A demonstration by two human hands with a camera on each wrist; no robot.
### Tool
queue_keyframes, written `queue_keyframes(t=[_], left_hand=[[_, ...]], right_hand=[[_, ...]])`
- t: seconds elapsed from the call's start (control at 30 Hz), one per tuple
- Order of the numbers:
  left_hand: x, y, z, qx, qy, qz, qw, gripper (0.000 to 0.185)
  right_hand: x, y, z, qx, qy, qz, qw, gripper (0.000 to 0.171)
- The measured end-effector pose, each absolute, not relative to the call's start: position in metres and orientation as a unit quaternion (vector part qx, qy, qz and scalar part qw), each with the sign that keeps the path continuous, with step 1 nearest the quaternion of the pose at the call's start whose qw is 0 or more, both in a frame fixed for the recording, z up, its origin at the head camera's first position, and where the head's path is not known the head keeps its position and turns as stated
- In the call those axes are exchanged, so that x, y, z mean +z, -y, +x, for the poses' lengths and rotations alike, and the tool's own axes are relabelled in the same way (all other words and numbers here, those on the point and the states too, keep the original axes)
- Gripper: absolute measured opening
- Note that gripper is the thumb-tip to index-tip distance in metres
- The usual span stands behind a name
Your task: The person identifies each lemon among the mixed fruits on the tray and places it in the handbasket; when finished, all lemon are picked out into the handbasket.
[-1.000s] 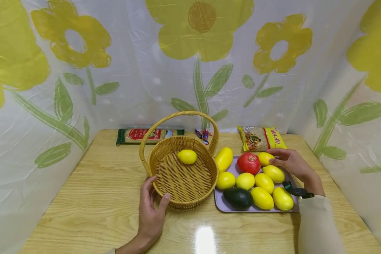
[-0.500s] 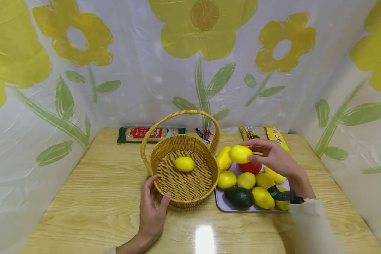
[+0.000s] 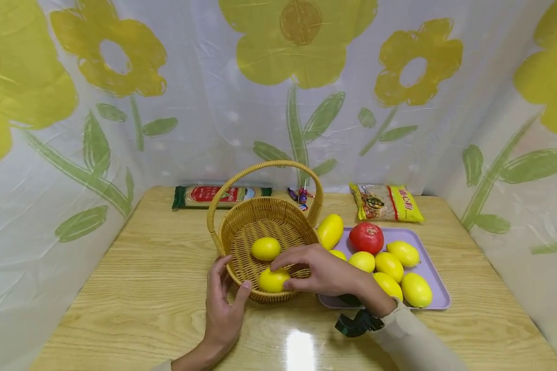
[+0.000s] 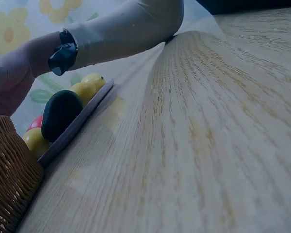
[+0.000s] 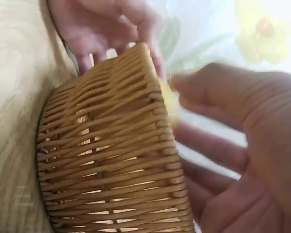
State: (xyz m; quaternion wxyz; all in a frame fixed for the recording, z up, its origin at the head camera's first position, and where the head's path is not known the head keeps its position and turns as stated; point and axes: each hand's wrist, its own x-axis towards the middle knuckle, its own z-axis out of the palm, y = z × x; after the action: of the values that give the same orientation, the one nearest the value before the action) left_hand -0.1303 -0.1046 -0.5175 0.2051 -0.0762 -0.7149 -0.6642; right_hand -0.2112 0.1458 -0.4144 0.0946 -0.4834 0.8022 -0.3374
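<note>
My right hand (image 3: 325,273) pinches a lemon (image 3: 273,281) between thumb and fingers, low inside the front of a wicker basket (image 3: 301,232). Behind it in the basket lies another lemon (image 3: 266,249). My left hand (image 3: 225,309) holds the basket's front-left rim; in the right wrist view that left hand (image 5: 104,24) reaches round the wicker wall. To the right, a lilac tray (image 3: 438,288) carries several lemons (image 3: 416,290), a red pomegranate (image 3: 366,238) and a long yellow mango (image 3: 330,232). A dark avocado (image 4: 62,114) shows in the left wrist view; my right arm mostly covers it in the head view.
Along the back of the wooden table (image 3: 134,288) lie a green-ended noodle packet (image 3: 204,196), some wrapped candies (image 3: 301,196) and a yellow food bag (image 3: 387,202). The basket's tall handle (image 3: 266,164) arches over its opening. A flowered curtain (image 3: 190,103) hangs behind.
My right hand has taken a lemon from the tray's back, past the pomegranate, and carried it left into the basket. The lemon inside has shifted forward and slightly left. My left hand stays put.
</note>
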Motion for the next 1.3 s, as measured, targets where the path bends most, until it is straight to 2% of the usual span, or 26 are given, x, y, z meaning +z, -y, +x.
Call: queue_keyframes(t=[0.23, 0.4, 0.6, 0.83, 1.03, 1.3], left_hand=[[-0.518, 0.104, -0.131, -0.661, 0.718, -0.074, 0.206, 0.064], [-0.519, 0.104, -0.13, -0.661, 0.72, -0.067, 0.198, 0.066], [-0.518, 0.105, -0.13, -0.66, 0.722, -0.065, 0.199, 0.065], [-0.516, 0.105, -0.131, -0.661, 0.719, -0.066, 0.205, 0.064], [-0.516, 0.104, -0.132, -0.658, 0.72, -0.069, 0.21, 0.064], [-0.517, 0.104, -0.131, -0.655, 0.723, -0.068, 0.209, 0.063]], right_hand=[[-0.41, -0.177, -0.201, -0.441, -0.775, -0.446, 0.075, 0.039], [-0.417, -0.239, -0.191, -0.514, -0.775, -0.36, 0.08, 0.043], [-0.427, -0.319, -0.167, -0.52, -0.797, -0.305, 0.041, 0.049], [-0.433, -0.39, -0.136, -0.528, -0.811, -0.251, 0.004, 0.044], [-0.448, -0.413, -0.123, -0.485, -0.852, -0.195, -0.024, 0.04], [-0.468, -0.405, -0.131, -0.42, -0.899, -0.122, -0.022, 0.044]])
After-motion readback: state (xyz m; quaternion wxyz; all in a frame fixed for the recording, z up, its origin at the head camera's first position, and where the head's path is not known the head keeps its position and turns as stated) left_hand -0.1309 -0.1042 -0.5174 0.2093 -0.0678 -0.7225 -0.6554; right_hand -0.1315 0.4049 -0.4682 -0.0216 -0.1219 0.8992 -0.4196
